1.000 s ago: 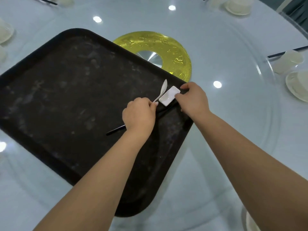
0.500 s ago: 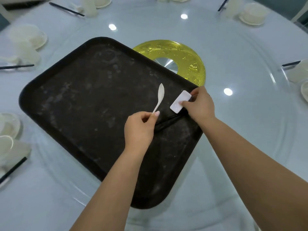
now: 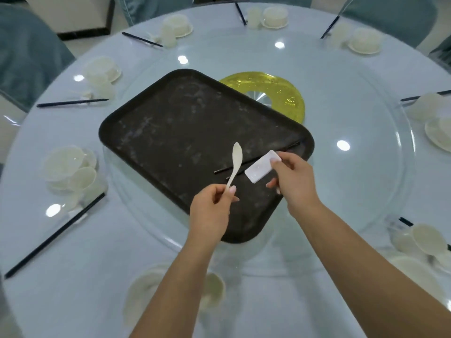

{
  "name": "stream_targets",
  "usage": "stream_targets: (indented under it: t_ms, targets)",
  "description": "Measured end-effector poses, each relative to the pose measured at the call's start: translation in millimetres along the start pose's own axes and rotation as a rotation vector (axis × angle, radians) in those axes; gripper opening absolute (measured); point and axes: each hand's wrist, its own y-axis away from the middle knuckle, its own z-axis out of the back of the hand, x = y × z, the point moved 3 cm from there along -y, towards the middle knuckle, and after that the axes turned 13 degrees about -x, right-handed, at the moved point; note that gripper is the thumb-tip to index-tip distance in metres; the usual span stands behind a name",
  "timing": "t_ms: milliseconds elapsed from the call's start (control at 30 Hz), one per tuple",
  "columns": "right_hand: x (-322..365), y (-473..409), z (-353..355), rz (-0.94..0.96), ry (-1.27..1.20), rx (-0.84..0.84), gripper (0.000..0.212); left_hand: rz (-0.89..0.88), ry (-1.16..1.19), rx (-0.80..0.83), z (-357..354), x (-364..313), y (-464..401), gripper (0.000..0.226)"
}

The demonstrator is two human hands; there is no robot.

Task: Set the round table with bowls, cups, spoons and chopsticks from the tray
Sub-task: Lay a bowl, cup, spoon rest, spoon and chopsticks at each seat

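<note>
Holding a white spoon by the handle tip in the left grip, bowl pointing up and away. Pinching a small white rectangular dish by its far corner in the right grip, just beside the spoon. Lying beneath both grips: black chopsticks on a dark, scuffed tray, resting on the round tabletop.

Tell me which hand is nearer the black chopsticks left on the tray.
Right. The right hand, pinching the small white rest, hovers just at the chopsticks on the tray. The left hand, holding the spoon, sits nearer the person.
</note>
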Motion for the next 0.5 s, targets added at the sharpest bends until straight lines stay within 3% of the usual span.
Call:
stream_targets:
  t_ms: [167,333,500]
  targets:
    - [-23,95,31,-0.034,-0.043,0.237,0.009,0.062,0.05,0.053,38,38,66,0.016]
    - [-48,158,46,-0.098,0.049,0.343,0.006,0.263,0.11,0.11,64,74,106,0.014]
    - [-67,204,51,-0.17,-0.018,0.417,0.017,0.231,0.069,0.103,80,86,126,0.016]
